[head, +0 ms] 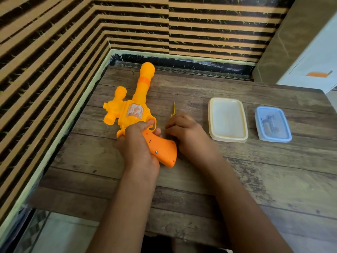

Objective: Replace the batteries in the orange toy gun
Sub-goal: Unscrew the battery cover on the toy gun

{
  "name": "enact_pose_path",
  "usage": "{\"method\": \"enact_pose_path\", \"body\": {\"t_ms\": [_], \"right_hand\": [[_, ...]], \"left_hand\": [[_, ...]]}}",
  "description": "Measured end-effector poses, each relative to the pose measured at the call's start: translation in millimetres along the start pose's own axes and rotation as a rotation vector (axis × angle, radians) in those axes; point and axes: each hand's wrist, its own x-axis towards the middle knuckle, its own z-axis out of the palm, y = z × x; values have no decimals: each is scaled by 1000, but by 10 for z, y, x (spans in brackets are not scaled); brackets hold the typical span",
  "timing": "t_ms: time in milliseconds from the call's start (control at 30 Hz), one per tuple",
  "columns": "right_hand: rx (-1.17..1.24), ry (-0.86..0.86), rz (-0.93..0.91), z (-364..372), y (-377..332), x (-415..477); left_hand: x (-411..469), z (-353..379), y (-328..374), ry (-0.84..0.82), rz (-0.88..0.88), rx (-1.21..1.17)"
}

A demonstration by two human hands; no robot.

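Head view: the orange toy gun lies on the table, the left hand wrapped round its handle, likely steadying it with the screw facing up. Just right of the gun, the right hand curls its fingers round the screwdriver.

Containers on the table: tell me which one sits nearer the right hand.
The larger cream-lidded container, just beside the right hand that grips the screwdriver; the smaller blue-lidded container lies farther right, beyond it.
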Motion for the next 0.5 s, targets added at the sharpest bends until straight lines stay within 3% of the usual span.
{"method": "enact_pose_path", "body": {"t_ms": [133, 300, 400, 500], "right_hand": [[3, -53, -5, 19, -51, 10], [86, 6, 68, -21, -106, 1], [156, 171, 246, -108, -163, -28], [346, 286, 544, -167, -316, -81]], "left_hand": [[-20, -14, 35, -40, 71, -35], [-44, -1, 49, -98, 93, -43], [-68, -9, 80, -170, 136, -95], [-99, -9, 110, -284, 224, -68]]}}
